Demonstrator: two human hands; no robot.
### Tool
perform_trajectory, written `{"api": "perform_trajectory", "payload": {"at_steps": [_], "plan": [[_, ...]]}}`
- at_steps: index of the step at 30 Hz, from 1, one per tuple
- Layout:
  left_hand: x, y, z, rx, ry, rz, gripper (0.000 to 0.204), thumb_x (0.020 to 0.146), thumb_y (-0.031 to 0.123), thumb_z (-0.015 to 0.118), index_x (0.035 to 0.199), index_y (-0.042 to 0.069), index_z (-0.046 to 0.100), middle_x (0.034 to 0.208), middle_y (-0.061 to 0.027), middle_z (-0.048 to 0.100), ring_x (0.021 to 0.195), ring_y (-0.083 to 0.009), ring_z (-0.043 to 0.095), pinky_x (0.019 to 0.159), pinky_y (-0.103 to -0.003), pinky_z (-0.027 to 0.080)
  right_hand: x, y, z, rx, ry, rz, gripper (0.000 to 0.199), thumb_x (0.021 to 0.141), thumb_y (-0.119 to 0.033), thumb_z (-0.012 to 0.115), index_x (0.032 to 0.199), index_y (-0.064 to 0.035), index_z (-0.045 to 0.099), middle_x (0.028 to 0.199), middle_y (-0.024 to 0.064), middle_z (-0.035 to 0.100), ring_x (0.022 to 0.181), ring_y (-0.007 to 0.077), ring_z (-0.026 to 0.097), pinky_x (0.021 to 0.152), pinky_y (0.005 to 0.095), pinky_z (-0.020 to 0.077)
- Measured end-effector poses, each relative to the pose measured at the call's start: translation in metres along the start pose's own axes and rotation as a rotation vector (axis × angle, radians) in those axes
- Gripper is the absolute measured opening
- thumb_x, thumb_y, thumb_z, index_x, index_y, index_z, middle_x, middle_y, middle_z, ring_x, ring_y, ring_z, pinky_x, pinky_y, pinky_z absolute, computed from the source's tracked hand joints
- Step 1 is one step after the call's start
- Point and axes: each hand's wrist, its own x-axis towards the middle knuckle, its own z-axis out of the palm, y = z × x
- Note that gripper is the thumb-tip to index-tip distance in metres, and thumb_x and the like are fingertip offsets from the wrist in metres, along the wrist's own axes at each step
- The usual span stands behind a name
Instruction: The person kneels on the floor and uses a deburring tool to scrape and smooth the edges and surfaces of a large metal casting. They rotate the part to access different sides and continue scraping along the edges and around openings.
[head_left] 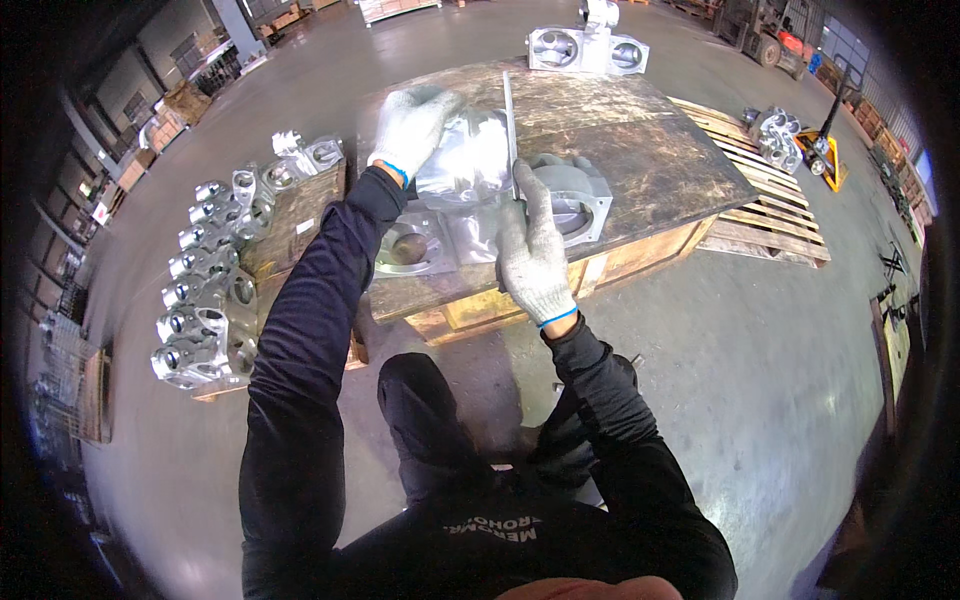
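Observation:
On a wooden crate top in front of me sits a silvery metal casting with round bores at its lower left and right. My left hand, in a pale knit glove, curls over the casting's upper left side and grips it. In my gloved right hand is a long, thin, flat tool that looks like a file. It stands nearly upright in view along the right side of the casting's bright middle part. My right fingers hide most of its handle.
Another casting stands at the crate's far edge. To the left, several castings line a lower wooden platform. A slatted pallet, a yellow pallet jack and castings are right. A red forklift stands farther back.

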Motion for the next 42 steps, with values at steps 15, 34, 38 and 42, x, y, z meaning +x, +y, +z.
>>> {"api": "perform_trajectory", "payload": {"at_steps": [15, 34, 38, 42], "plan": [[0.0, 0.02, 0.0, 0.396, 0.149, -0.021, 0.039, 0.092, 0.039, 0.065, 0.106, 0.006, 0.079, 0.111, -0.0145, 0.077, 0.108, -0.0359, 0.07, 0.098, -0.044, 0.053, 0.012, -0.027, 0.006, -0.244, 0.083, -0.116, 0.047, 0.105, -0.014, 0.053, 0.149, 0.0002, 0.047, 0.14, 0.0245, 0.054, 0.129, 0.0316, 0.055, 0.112, 0.0391, 0.0409], [0.001, 0.095, 0.039, 0.985, -0.296, 0.205, 0.058, 0.106, 0.05, 0.039, 0.116, 0.002, 0.071, 0.109, -0.019, 0.075, 0.109, -0.0341, 0.069, 0.096, -0.048, 0.049, -0.006, -0.02, 0.048, 0.33, 0.188, 0.497, 0.057, 0.11, -0.022, 0.045, 0.16, 0.0015, 0.03, 0.156, 0.0272, 0.044, 0.143, 0.0375, 0.046, 0.119, 0.0425, 0.0354], [0.007, 0.098, 0.06, 0.967, -0.381, 0.14, 0.057, 0.106, 0.049, 0.04, 0.115, 0.005, 0.075, 0.11, -0.0216, 0.074, 0.109, -0.0369, 0.069, 0.098, -0.049, 0.049, -0.002, -0.005, 0.051, 0.087, 0.243, 0.182, 0.056, 0.11, -0.03, 0.046, 0.157, -0.0024, 0.033, 0.138, 0.0241, 0.05, 0.111, 0.0304, 0.051, 0.093, 0.0375, 0.0414], [0.014, 0.108, 0.075, 0.974, -0.408, 0.139, 0.058, 0.106, 0.049, 0.038, 0.113, 0.006, 0.075, 0.111, -0.0226, 0.074, 0.108, -0.0392, 0.069, 0.095, -0.052, 0.052, 0.002, 0.01, 0.058, 0.527, 0.248, 0.482, 0.051, 0.108, -0.034, 0.05, 0.153, -0.0158, 0.034, 0.086, 0.0099, 0.055, 0.051, 0.0181, 0.055, 0.045, 0.0309, 0.0469]]}}
